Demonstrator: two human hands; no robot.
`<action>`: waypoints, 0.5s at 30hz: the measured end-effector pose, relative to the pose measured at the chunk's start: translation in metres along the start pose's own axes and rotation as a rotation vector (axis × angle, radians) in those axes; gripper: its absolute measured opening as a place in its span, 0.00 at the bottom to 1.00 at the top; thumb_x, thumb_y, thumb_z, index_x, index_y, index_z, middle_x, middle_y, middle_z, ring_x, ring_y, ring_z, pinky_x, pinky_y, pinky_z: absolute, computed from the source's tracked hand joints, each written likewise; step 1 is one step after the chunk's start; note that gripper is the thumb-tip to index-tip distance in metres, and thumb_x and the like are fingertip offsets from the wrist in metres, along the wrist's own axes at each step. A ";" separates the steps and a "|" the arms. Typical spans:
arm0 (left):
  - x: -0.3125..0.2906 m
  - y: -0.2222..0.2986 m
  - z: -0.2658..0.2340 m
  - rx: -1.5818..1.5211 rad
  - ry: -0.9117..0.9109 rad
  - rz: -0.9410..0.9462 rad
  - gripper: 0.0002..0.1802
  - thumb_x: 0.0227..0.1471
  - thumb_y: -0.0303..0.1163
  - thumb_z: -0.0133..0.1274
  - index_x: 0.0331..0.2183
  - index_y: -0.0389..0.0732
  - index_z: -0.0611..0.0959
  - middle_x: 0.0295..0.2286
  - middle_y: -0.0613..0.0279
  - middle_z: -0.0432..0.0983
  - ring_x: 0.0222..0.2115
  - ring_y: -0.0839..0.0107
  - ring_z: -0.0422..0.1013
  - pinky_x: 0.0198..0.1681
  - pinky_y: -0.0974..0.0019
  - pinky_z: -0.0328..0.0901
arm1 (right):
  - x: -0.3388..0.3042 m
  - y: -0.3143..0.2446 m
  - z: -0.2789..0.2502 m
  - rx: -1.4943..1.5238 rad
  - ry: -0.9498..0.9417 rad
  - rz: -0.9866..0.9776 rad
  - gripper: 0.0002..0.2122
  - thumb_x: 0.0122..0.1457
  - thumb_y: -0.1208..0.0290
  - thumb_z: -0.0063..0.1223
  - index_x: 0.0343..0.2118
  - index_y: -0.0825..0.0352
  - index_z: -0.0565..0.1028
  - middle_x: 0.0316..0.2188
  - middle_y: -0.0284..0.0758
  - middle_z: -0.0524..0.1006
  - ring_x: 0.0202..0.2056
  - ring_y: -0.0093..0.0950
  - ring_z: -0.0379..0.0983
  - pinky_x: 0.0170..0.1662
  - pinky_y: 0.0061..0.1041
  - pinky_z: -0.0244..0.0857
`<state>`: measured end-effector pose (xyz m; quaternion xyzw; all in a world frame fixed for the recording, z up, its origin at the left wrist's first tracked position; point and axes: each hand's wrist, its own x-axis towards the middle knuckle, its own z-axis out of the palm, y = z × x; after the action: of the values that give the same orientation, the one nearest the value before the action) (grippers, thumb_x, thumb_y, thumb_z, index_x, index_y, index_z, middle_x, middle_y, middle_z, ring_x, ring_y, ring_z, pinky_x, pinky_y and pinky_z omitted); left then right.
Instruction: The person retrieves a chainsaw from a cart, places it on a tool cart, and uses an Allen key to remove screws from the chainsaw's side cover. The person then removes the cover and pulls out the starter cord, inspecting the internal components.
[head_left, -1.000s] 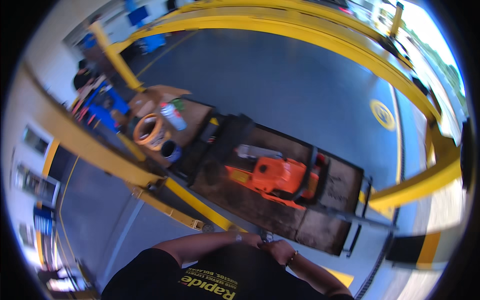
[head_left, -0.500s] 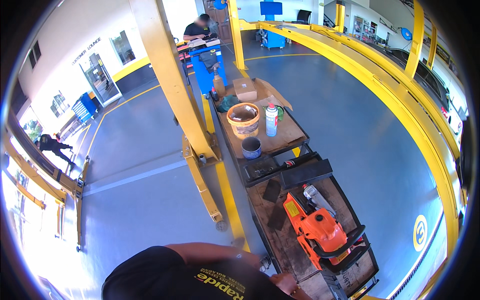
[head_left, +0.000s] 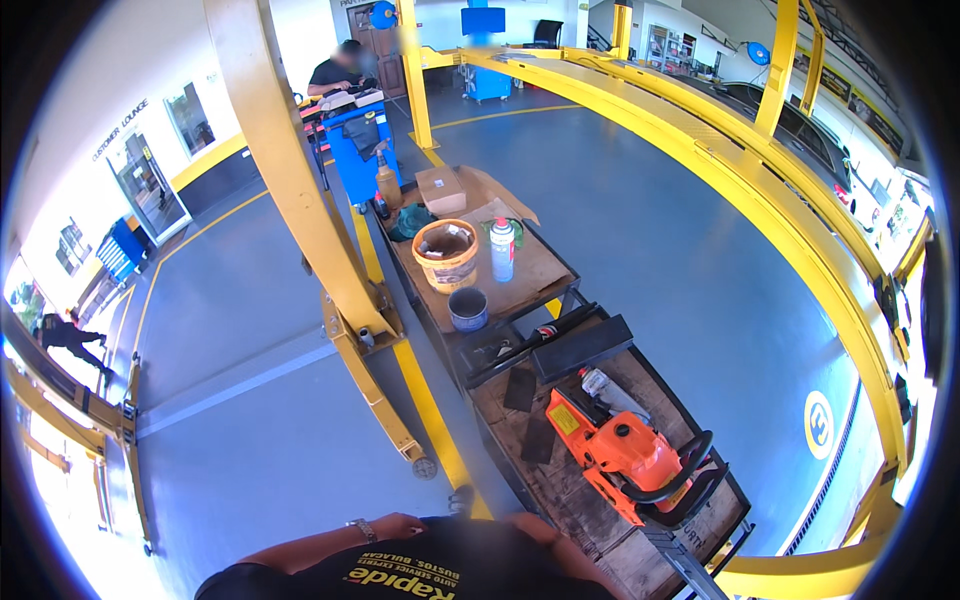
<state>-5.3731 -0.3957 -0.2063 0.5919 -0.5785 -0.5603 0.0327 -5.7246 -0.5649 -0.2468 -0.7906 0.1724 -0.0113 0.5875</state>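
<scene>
My left hand [head_left: 400,525], with a metal watch on its wrist, is held close against the front of my black shirt. My right hand [head_left: 535,528] is also near my shirt, beside the near left edge of the cart [head_left: 512,470]. The fingers of both hands are hidden or too blurred to read. On the cart's worn wooden top lies an orange chainsaw [head_left: 632,455] with a black handle, its bar pointing toward me. A spray can [head_left: 612,392] lies on its side behind the saw. Two dark flat pads [head_left: 538,438] rest to the saw's left.
Beyond a black tray [head_left: 583,348], the far cart section holds a blue can [head_left: 468,309], a yellow bucket [head_left: 446,262], an upright spray can [head_left: 502,250] and a cardboard box [head_left: 441,190]. A yellow lift post [head_left: 290,170] stands left. Another person [head_left: 340,70] works behind a blue trolley [head_left: 362,155].
My left arm has drawn back from the cart's edge toward my body, and my right hand has pulled in too. The hands are now apart. The whole scene has shifted left in view.
</scene>
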 end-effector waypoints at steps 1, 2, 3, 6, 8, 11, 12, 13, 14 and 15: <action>0.012 -0.025 0.014 -0.119 0.038 0.015 0.21 0.62 0.27 0.50 0.56 0.44 0.81 0.50 0.52 0.81 0.50 0.57 0.77 0.57 0.56 0.68 | 0.029 -0.005 0.008 0.064 -0.118 0.022 0.14 0.69 0.68 0.46 0.47 0.69 0.80 0.43 0.39 0.83 0.46 0.29 0.78 0.54 0.32 0.69; 0.013 -0.051 0.028 -0.182 0.066 0.005 0.20 0.63 0.29 0.50 0.56 0.42 0.81 0.50 0.52 0.81 0.50 0.58 0.77 0.57 0.57 0.68 | 0.060 -0.010 0.013 0.117 -0.228 0.046 0.14 0.69 0.69 0.45 0.48 0.69 0.80 0.43 0.38 0.83 0.47 0.29 0.77 0.55 0.32 0.68; 0.021 -0.061 0.040 -0.255 0.078 0.018 0.20 0.64 0.30 0.49 0.56 0.41 0.81 0.50 0.53 0.81 0.50 0.60 0.77 0.58 0.58 0.68 | 0.078 -0.012 0.013 0.102 -0.340 0.128 0.14 0.69 0.69 0.45 0.48 0.70 0.80 0.43 0.38 0.83 0.47 0.29 0.77 0.55 0.32 0.68; 0.037 0.018 0.004 -0.375 0.080 -0.016 0.20 0.65 0.35 0.50 0.53 0.34 0.81 0.50 0.53 0.80 0.50 0.64 0.76 0.58 0.60 0.67 | 0.098 -0.019 -0.014 0.056 -0.534 0.172 0.14 0.69 0.69 0.46 0.47 0.70 0.81 0.44 0.37 0.83 0.47 0.27 0.77 0.55 0.31 0.68; 0.024 0.049 -0.009 -0.475 0.020 -0.051 0.19 0.64 0.33 0.50 0.53 0.35 0.81 0.50 0.51 0.81 0.50 0.61 0.77 0.57 0.57 0.68 | 0.097 -0.011 -0.015 0.083 -0.618 0.176 0.14 0.69 0.68 0.47 0.47 0.70 0.81 0.45 0.37 0.83 0.46 0.26 0.77 0.54 0.31 0.68; 0.025 0.024 -0.008 -0.316 -0.141 0.102 0.19 0.64 0.34 0.51 0.52 0.34 0.81 0.51 0.49 0.80 0.51 0.61 0.76 0.58 0.56 0.67 | 0.117 -0.014 -0.018 0.124 -0.703 0.238 0.14 0.69 0.68 0.47 0.48 0.70 0.81 0.45 0.36 0.83 0.46 0.26 0.77 0.54 0.30 0.68; 0.024 0.016 -0.004 -0.336 -0.100 0.120 0.20 0.64 0.35 0.52 0.52 0.35 0.81 0.51 0.49 0.80 0.51 0.61 0.76 0.58 0.56 0.66 | 0.121 -0.022 -0.017 0.143 -0.713 0.264 0.14 0.69 0.67 0.47 0.48 0.70 0.81 0.45 0.36 0.83 0.46 0.27 0.77 0.54 0.30 0.69; 0.024 0.015 -0.002 -0.355 -0.064 0.143 0.20 0.64 0.36 0.52 0.52 0.35 0.81 0.51 0.49 0.80 0.51 0.61 0.75 0.58 0.55 0.66 | 0.125 -0.027 -0.020 0.164 -0.716 0.298 0.15 0.69 0.67 0.47 0.49 0.69 0.81 0.45 0.36 0.83 0.46 0.28 0.77 0.53 0.30 0.69; 0.027 0.018 -0.001 -0.363 -0.039 0.175 0.20 0.63 0.36 0.53 0.52 0.35 0.82 0.51 0.49 0.80 0.52 0.61 0.75 0.59 0.55 0.66 | 0.123 -0.007 -0.019 0.061 -0.676 0.222 0.15 0.70 0.66 0.46 0.50 0.69 0.80 0.45 0.37 0.83 0.46 0.28 0.77 0.53 0.30 0.69; 0.039 0.012 0.008 -0.413 -0.029 0.190 0.21 0.63 0.37 0.53 0.52 0.35 0.82 0.51 0.49 0.80 0.52 0.60 0.75 0.59 0.55 0.66 | 0.118 0.029 -0.016 -0.049 -0.633 0.149 0.16 0.70 0.65 0.46 0.50 0.69 0.80 0.45 0.38 0.83 0.46 0.29 0.78 0.53 0.30 0.69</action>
<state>-5.3981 -0.4231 -0.2259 0.5075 -0.5050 -0.6696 0.1977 -5.6246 -0.6208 -0.2902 -0.7539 0.0386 0.2821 0.5921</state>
